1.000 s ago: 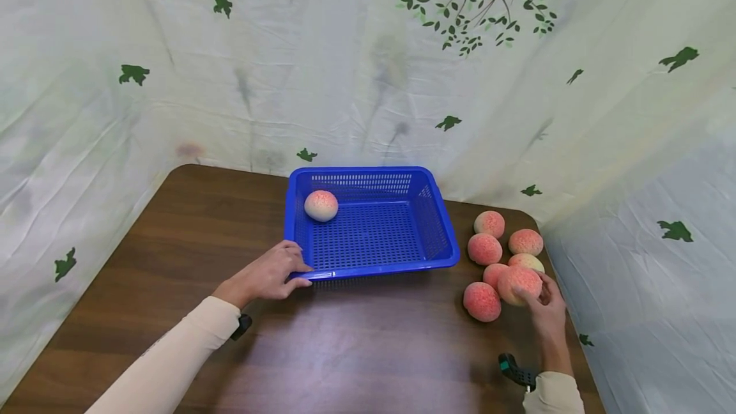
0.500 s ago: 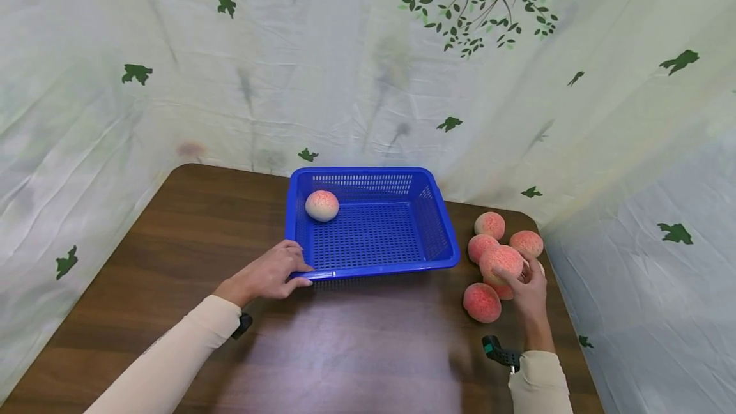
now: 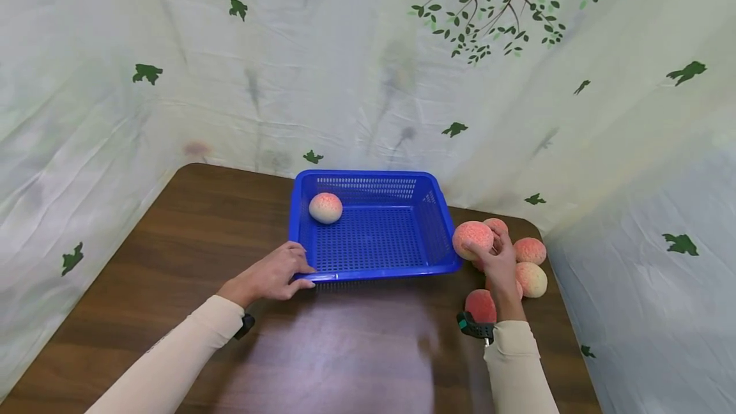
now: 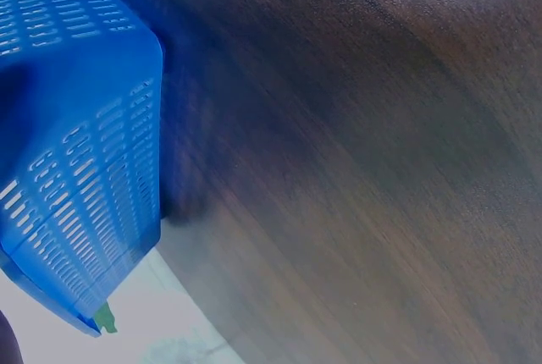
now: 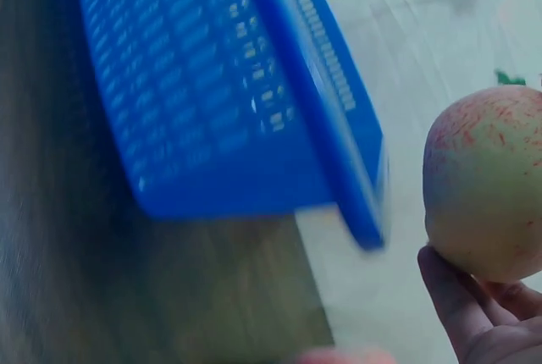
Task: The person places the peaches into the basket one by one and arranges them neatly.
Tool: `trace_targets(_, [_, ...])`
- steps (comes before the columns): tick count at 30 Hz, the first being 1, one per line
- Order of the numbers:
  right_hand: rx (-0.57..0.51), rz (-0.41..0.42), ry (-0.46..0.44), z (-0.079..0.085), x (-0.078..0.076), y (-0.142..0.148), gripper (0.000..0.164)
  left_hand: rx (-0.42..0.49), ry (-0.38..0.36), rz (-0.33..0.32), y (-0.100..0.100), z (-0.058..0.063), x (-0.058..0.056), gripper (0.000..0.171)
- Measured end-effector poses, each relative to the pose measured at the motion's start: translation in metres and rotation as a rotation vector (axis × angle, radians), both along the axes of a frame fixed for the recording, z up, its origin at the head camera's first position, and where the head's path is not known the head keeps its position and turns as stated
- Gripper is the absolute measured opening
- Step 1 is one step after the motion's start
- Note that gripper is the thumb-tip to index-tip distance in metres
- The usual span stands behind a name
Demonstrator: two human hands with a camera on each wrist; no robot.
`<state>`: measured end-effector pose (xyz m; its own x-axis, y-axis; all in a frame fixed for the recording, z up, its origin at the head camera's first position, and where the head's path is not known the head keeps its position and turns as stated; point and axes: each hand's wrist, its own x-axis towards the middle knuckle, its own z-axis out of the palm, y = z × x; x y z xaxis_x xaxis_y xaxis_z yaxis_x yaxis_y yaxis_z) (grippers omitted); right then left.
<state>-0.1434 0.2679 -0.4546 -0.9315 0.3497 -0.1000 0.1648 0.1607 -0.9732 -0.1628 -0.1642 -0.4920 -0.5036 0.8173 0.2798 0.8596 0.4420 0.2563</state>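
Observation:
At its near left corner, a blue plastic basket [image 3: 368, 272] is held by my left hand [image 3: 275, 273], thumb outside and fingers over the rim. My right hand [image 3: 499, 267] grips a pink peach [image 3: 473, 239] above the table, close to the basket's right side. In the right wrist view the held peach [image 5: 491, 182] shows its pale underside, clear of the basket wall [image 5: 186, 110]. One pale pink peach [image 3: 326, 207] lies inside the basket, at the left. The left wrist view shows the basket's outer wall [image 4: 93, 178]; the left hand is nearly all out of that view.
Right of the basket lie several more peaches, including a pink one [image 3: 530, 250], a yellowish one [image 3: 531, 280] and a redder one [image 3: 480, 306] partly behind the right wrist camera. The brown table [image 3: 230, 229] meets a leaf-printed cloth [image 3: 356, 82] at the back and sides.
My right hand has carried the peach left and away from the pile toward the basket's right edge, uncovering the yellowish peach. The left hand stays on the basket.

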Motion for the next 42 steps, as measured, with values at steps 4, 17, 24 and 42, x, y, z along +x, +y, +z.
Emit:
trace_targets(4, [-0.015, 0.027, 0.033, 0.002, -0.013, -0.015, 0.064, -0.004, 0.005, -0.006, 0.0, -0.001, 0.0, 0.023])
trace_targets(17, [-0.004, 0.173, 0.054, 0.005, -0.059, -0.064, 0.072, 0.003, 0.001, -0.007, -0.001, -0.001, 0.0, 0.023])
trace_targets(24, [-0.012, 0.209, 0.087, -0.001, -0.08, -0.089, 0.066, 0.009, -0.001, -0.007, -0.001, 0.0, 0.001, 0.022])
trace_targets(42, [-0.136, 0.156, 0.032, -0.025, -0.12, -0.15, 0.067, 0.02, 0.011, -0.025, -0.001, 0.0, 0.001, 0.021])
